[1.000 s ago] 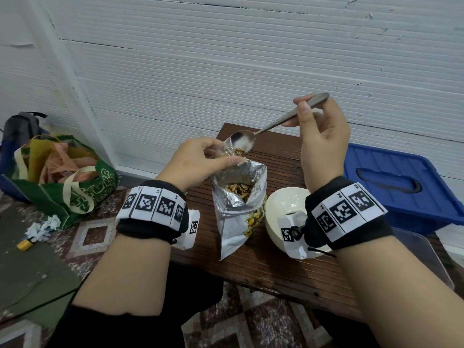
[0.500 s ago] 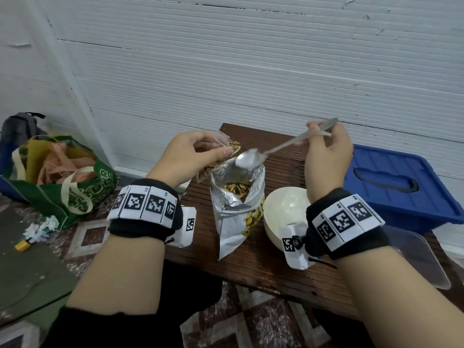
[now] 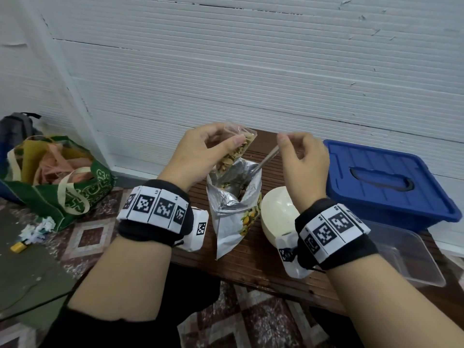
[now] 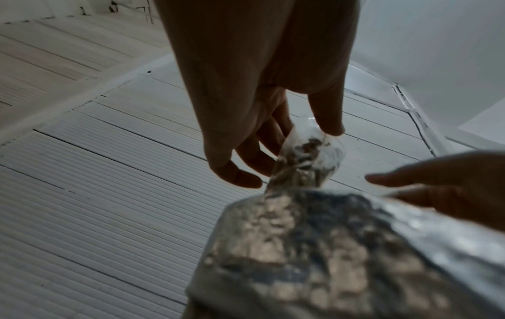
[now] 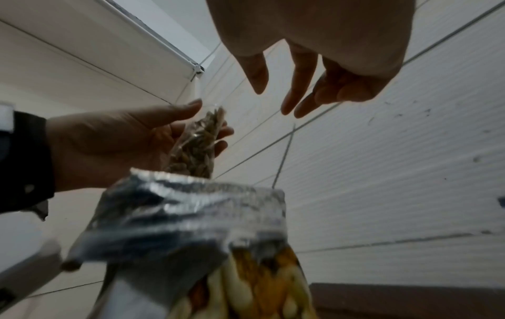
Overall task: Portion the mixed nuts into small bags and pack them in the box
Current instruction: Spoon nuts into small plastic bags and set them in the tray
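Left hand (image 3: 200, 151) pinching small bag (image 3: 236, 151): light, limp, slippery; best gripped below its mouth. Right hand (image 3: 301, 159) loose, empty beside spoon (image 3: 266, 159) in foil pouch (image 3: 233, 204).

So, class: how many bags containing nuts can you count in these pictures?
2: the small clear bag in the left hand, and the large foil bag standing on the table. Others may be hidden.

Spoon (image 3: 253, 172) released, now standing in the foil pouch (image 3: 232, 209) at frame centre; right hand (image 3: 301, 162) empty; small bag (image 3: 236, 151) raised, tilted.
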Tool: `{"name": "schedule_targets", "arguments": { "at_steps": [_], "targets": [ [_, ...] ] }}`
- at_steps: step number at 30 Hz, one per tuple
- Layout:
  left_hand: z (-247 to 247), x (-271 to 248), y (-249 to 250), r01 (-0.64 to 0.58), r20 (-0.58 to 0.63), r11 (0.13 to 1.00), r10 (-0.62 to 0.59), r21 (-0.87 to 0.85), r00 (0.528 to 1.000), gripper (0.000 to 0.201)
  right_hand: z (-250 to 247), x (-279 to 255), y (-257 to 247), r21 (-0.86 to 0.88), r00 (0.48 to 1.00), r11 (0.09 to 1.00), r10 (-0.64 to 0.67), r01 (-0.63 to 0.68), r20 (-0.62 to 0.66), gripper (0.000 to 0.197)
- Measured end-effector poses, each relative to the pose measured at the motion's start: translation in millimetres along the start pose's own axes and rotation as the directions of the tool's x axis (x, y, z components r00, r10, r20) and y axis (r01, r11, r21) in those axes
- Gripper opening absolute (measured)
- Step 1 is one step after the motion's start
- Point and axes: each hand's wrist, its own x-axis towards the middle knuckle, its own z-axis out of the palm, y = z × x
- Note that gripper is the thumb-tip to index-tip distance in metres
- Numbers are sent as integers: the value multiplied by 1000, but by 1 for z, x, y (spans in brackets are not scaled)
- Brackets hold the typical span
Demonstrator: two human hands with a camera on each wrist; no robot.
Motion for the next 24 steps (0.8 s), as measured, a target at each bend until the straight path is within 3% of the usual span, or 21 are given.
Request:
{"name": "schedule_targets", "arguments": {
  "at_steps": [2,5,10,14,18,24],
  "targets": [
    [3,0,2,-11,-2,1000,11,5,1000,32,-3,4,-9,-17,999,999,-40,40,-6,24],
    [8,0,3,-45,-7,999,45,27,999,19,-5,9,-21,17,994,1000,-10,9,105,43],
    [20,-3,3,-123,46,988,119,90,992,24,-7,9,-27,101,975,989,86,-108,203,27],
    [35,-5,5,-126,98,985,115,115,989,51,-13,8,-26,139,979,977,142,-163,146,20],
    [48,-7,4,-159,167,983,142,87,976,67,-26,10,-28,187,992,976,105,-115,63,17],
    [68,-10,-1,-133,248,991,137,-32,959,62,-47,10,-20,248,990,960,110,-128,86,25]
  ]
}}
